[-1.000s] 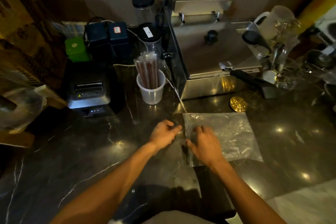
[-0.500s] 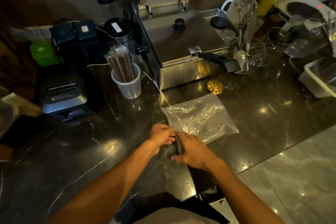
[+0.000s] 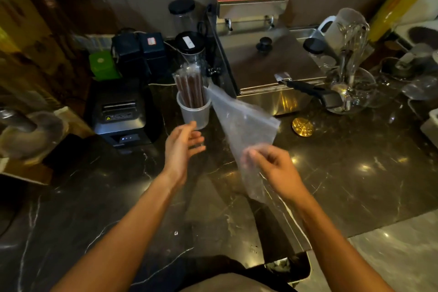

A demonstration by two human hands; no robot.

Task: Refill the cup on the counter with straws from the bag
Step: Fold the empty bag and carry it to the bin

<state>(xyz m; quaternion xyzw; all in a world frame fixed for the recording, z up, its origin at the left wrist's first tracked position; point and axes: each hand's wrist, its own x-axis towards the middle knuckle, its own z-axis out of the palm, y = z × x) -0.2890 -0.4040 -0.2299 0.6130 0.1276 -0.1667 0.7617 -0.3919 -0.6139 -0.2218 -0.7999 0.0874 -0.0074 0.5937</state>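
Note:
A clear plastic cup (image 3: 194, 114) stands on the dark marble counter (image 3: 94, 197), holding a bundle of brown wrapped straws (image 3: 189, 86) upright. My right hand (image 3: 276, 168) pinches a clear plastic bag (image 3: 244, 125) and holds it up off the counter; the bag looks flat and I see no straws in it. Its far corner hangs next to the cup's right side. My left hand (image 3: 181, 147) hovers open just in front of the cup, holding nothing.
A steel fryer (image 3: 267, 64) stands behind the bag, its black handle (image 3: 312, 93) sticking out right. A black receipt printer (image 3: 120, 114) sits left of the cup, jars behind it. A gold lid (image 3: 302, 126) lies on the counter. Glassware crowds the right.
The bag lay flat on the counter with both hands at its near edge. Now my right hand has lifted it into the air and my left hand has let go and opened.

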